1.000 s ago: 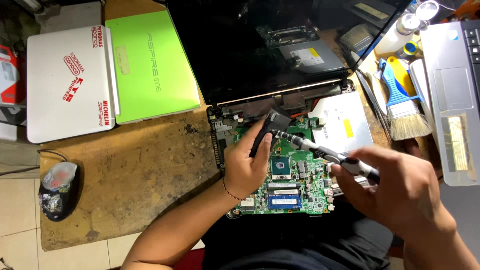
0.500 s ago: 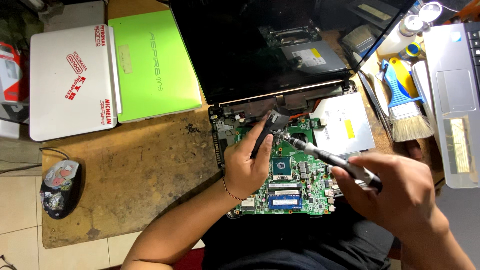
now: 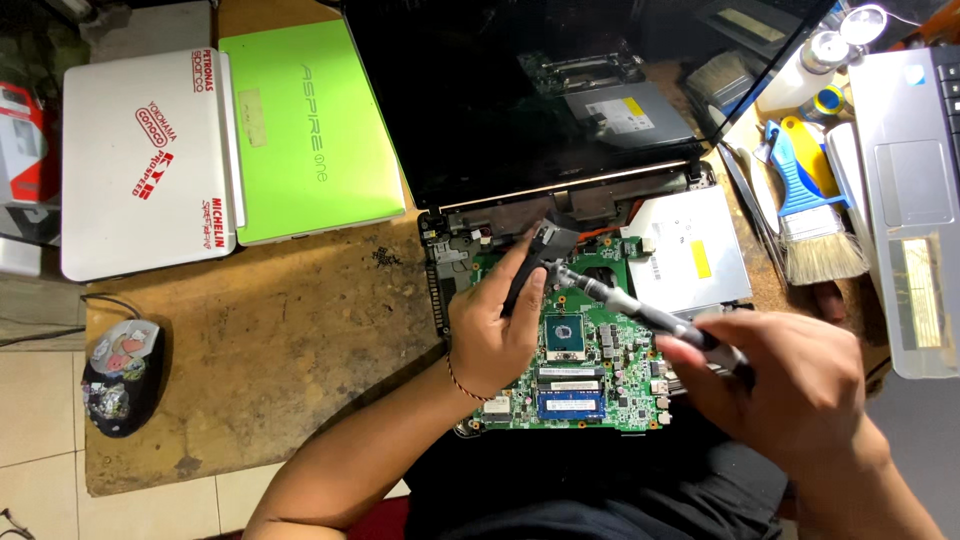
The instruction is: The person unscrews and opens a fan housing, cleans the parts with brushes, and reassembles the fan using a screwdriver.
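Since the earlier frame, the right hand (image 3: 800, 385) has drawn slightly back toward the body, and the screwdriver (image 3: 640, 315) in its closed fingers now slants lower, its tip meeting a spot on the circuit board (image 3: 590, 350) just beside the left fingers. The left hand (image 3: 495, 330) has hardly shifted; its fingers are wrapped shut around a flat black part (image 3: 540, 260), held tilted over the board's upper edge. The board lies under both hands in the opened laptop (image 3: 520, 120) on the counter (image 3: 280, 340). A slip of the tip could gouge the chip (image 3: 568, 335) below the fingers, and tugging the black part sideways could strain whatever it attaches to.
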